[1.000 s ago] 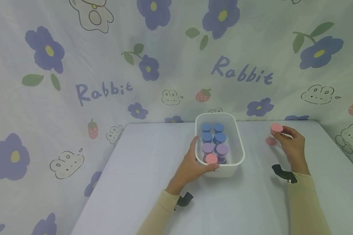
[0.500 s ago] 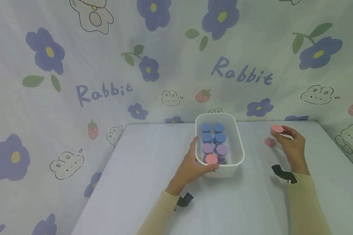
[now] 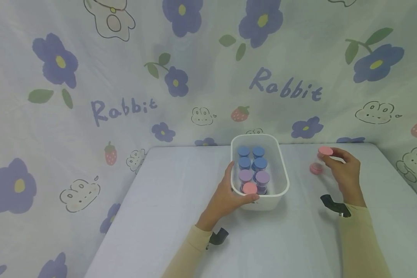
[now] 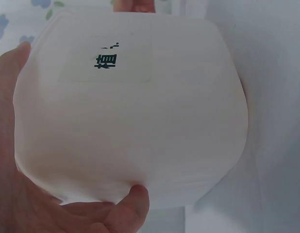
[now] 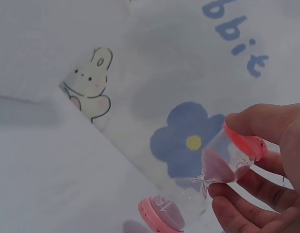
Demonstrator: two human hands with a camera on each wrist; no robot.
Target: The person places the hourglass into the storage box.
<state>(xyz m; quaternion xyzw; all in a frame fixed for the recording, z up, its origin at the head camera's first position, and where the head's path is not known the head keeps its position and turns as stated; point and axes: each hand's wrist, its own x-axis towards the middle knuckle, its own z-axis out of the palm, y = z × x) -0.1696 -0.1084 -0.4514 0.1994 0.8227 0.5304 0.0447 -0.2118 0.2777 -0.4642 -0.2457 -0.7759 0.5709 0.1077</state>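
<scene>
My right hand [image 3: 344, 166] pinches a small hourglass [image 5: 220, 162] by its upper end, at the right of the head view. It has pink caps and clear bulbs with pink sand, and it tilts; whether its lower cap touches the table I cannot tell. A white plastic box [image 3: 283, 181] stands mid-table, held at its near left corner by my left hand [image 3: 226, 197]. The left thumb lies across the front wall, the fingers along the left side. Inside stand several blue-capped hourglasses [image 3: 244, 162], purple-capped ones [image 3: 262, 177] and a pink-capped one [image 3: 250, 188].
White cloth covers the table [image 3: 166, 193]. Behind its back edge hangs a curtain [image 3: 201, 69] printed with flowers and rabbits. The box front bears a label [image 4: 106, 60] with dark characters. Dark wrist mounts [image 3: 219, 236] stick out from both sleeves.
The lower end of the hourglass in my right hand has swung slightly left and toward me. My left hand and the box have stayed in place.
</scene>
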